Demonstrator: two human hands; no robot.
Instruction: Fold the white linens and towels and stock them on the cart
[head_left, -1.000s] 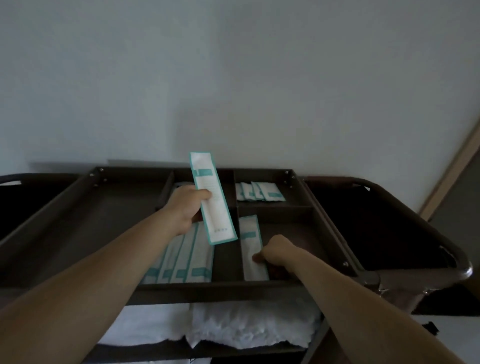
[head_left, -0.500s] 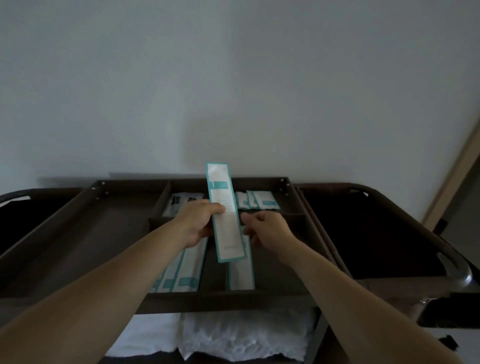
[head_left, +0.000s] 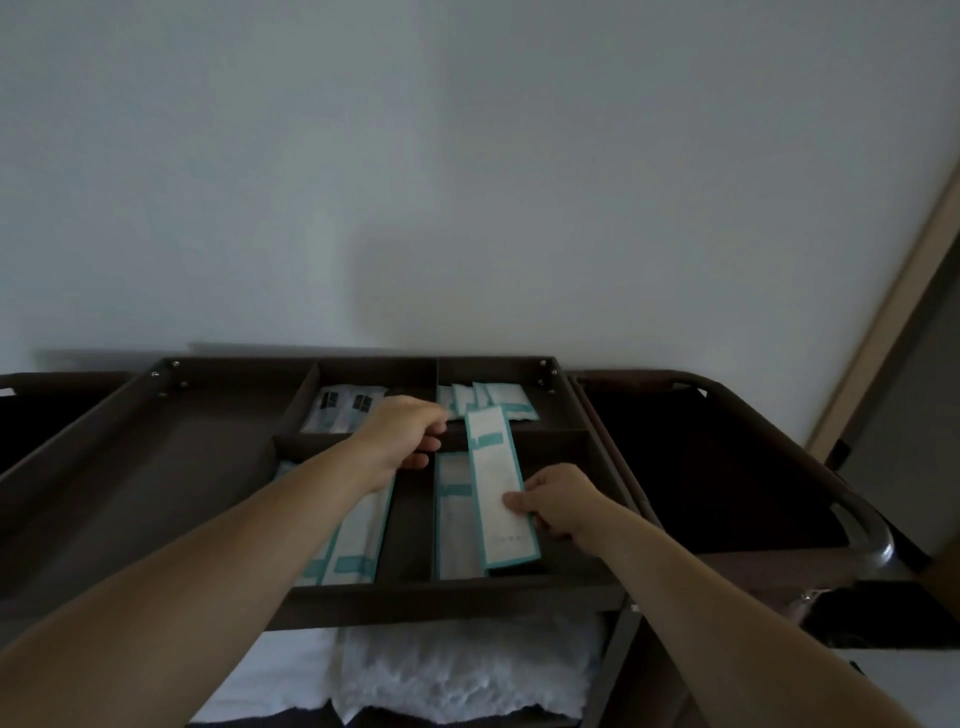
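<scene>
Head view of the top tray of the cart (head_left: 457, 597), which stood against a plain wall (head_left: 467, 182). The right hand (head_left: 561, 506) pinched a long packet (head_left: 501, 483) by its right edge near the near end, thumb on top and fingers beneath. The packet lay tilted over the front right compartment, its far end riding on the cross divider (head_left: 550, 439), and it overlapped a second packet (head_left: 452, 519) lying flat below. The left hand (head_left: 402, 436) hung at the same divider with fingers curled; whether it gripped anything could not be told. More long packets (head_left: 358, 535) filled the front left compartment, small sachets (head_left: 498, 400) the rear right, and black-labelled sachets (head_left: 343, 410) the rear left. The task's own goods, a fluffy towel (head_left: 457, 670) and folded linen (head_left: 270, 675), sat on the shelf beneath the tray. The step in hand appeared to be seating the packet. Done well, this probably meant drawing the far end off the divider, lowering the packet flat and parallel beside its neighbour, and releasing only once it lay squarely inside the compartment walls.
</scene>
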